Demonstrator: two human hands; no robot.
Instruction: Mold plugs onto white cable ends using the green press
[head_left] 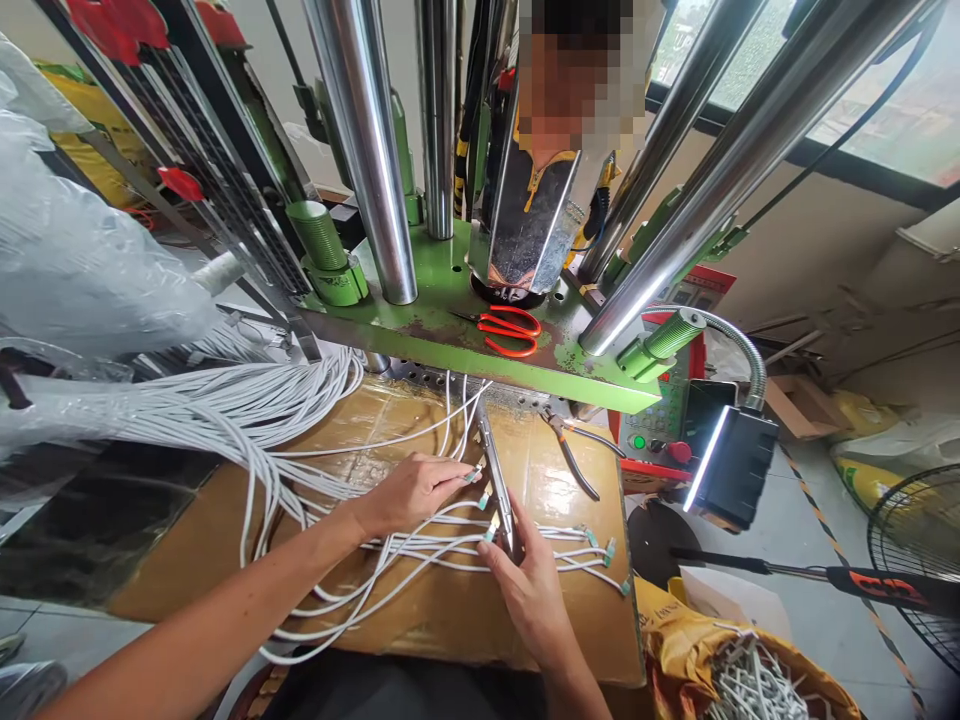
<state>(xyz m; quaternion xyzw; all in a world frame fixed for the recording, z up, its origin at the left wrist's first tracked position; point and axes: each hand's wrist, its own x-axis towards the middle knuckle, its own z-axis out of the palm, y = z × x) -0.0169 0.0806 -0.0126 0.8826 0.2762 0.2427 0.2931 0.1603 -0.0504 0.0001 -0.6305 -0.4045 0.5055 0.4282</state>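
Note:
My left hand [416, 492] pinches the end of a white cable that has a small teal plug [472, 476], close to the left side of a long metal bar [495, 470]. The near end of that bar is gripped by my right hand [531, 585], its thumb on the left side beside another teal-ended plug [492, 528]. A further plug [484, 496] lies along the bar between my two hands. Several white cables [405, 545] run beneath my hands across the cardboard [570, 640]. Their loose teal ends [609, 552] lie right of my right hand.
Ahead stands a green press plate [435, 335] with steel columns, red-handled scissors [510, 330] on it. Pliers [571, 450] lie right of the bar. A thick cable bundle [285, 410] fills the left. A lamp [731, 465] and a sack [675, 640] are at right; a person is behind the press.

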